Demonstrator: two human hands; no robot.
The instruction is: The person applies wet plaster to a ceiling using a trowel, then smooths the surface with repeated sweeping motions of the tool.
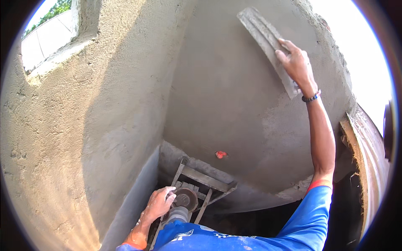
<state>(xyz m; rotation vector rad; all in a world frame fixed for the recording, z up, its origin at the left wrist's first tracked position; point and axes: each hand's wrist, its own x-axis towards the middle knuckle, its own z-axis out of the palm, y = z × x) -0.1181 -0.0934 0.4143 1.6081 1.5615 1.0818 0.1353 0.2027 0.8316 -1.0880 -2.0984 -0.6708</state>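
My right hand (295,62) grips a long, cement-coated metal float (255,29) held slanted against the grey plastered wall (213,79) at upper right. My left hand (161,201) is low, with loosely bent, parted fingers and nothing visible in it. Just right of it are a round, dark, shallow container (186,200) and a pale grey cylindrical object (178,214), partly hidden by my blue shirt. They sit by a metal ladder-like frame (205,178) in the corner. A small red patch (221,154) shows low on the wall.
A rough, sunlit side wall (50,138) meets the plastered wall at left and has an opening (86,29) near its top. A weathered board (356,163) with a ragged edge stands at right, beside a dark gap. The wall's upper right edge is broken and bright beyond.
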